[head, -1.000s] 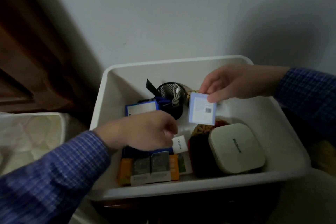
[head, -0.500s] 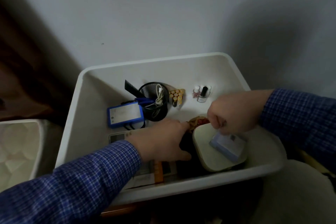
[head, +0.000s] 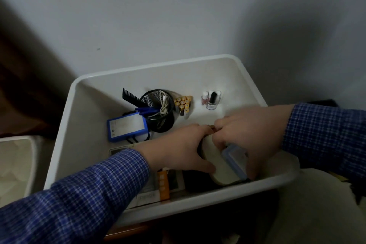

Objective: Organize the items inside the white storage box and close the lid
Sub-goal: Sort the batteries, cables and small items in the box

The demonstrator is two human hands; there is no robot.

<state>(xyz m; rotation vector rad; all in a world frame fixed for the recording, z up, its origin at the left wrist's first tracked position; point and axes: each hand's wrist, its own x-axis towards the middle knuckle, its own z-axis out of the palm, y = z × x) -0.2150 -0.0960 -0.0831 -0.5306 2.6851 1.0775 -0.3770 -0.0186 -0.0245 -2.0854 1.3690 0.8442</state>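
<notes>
- Since last look my right hand carried the blue card down onto the cream lid; pinching it
- left hand grips lid's edge inside the white box

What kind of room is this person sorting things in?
Probably a home, perhaps a bedroom corner. A white storage box stands against a plain wall, holding household odds: nail polish bottles, loose batteries and a comb.
</notes>
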